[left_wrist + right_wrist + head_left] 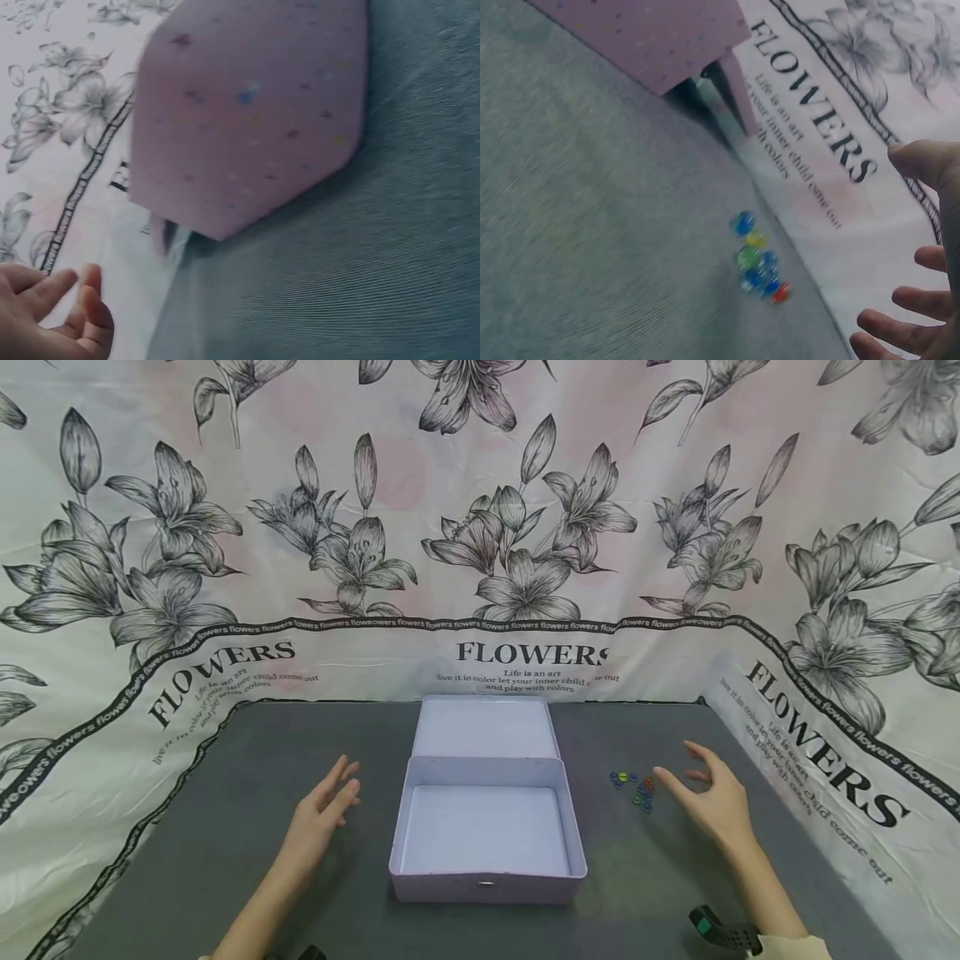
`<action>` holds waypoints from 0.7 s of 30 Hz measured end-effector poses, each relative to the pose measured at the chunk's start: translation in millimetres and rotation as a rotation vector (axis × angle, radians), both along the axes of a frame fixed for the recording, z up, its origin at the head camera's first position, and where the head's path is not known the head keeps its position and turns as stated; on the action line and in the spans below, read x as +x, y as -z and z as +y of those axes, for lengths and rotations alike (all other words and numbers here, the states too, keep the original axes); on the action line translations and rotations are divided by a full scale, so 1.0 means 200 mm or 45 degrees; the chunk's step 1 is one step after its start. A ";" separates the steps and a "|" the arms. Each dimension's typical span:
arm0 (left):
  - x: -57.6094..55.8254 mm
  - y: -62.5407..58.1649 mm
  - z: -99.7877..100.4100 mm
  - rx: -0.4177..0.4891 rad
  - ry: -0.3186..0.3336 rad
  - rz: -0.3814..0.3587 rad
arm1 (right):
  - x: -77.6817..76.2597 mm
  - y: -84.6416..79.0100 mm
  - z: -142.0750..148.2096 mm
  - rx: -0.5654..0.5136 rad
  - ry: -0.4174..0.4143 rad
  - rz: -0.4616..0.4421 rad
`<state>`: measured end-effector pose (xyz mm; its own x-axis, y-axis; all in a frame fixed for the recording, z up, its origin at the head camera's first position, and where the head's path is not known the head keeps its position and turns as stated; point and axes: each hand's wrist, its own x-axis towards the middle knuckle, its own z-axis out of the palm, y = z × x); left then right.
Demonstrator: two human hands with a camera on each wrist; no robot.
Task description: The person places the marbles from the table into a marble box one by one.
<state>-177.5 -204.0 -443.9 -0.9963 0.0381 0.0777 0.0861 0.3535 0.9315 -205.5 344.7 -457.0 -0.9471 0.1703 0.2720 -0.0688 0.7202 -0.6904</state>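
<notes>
A pale lilac box [486, 887] stands in the middle of the table, its lid [486, 727] tipped back and its inside bare. Both wrist views show the box's pink, speckled outer side. To the right of the box lie several small glass beads [748, 259], blue, green, yellow and red-orange, in a loose cluster. My right hand [712, 797] hovers just right of these beads, thumb and fingers spread apart, holding nothing. On the other side, my left hand [321, 808] is held in the air left of the box, fingers relaxed, with nothing in it.
A dark grey cloth covers the table [225, 860]. Behind and along both sides hangs a white floral sheet [360, 668] printed with lettering. A black strap [723, 933] sits at my right wrist.
</notes>
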 end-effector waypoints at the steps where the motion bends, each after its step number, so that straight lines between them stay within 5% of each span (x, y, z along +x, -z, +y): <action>1: 0.00 0.02 0.01 0.042 -0.005 0.011 | 0.01 0.02 0.01 -0.001 0.014 -0.030; 11: 0.04 0.17 0.10 0.000 0.049 0.296 | 0.01 0.18 0.08 -0.084 0.123 -0.152; 21: 0.06 0.26 0.13 -0.172 0.241 0.293 | 0.00 0.25 0.11 -0.105 0.116 -0.135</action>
<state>-164.9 -178.8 -496.3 -0.9273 0.2465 0.2817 0.3651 0.4298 0.8258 -204.6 366.4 -507.5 -0.9494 0.2747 0.1525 0.0710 0.6605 -0.7475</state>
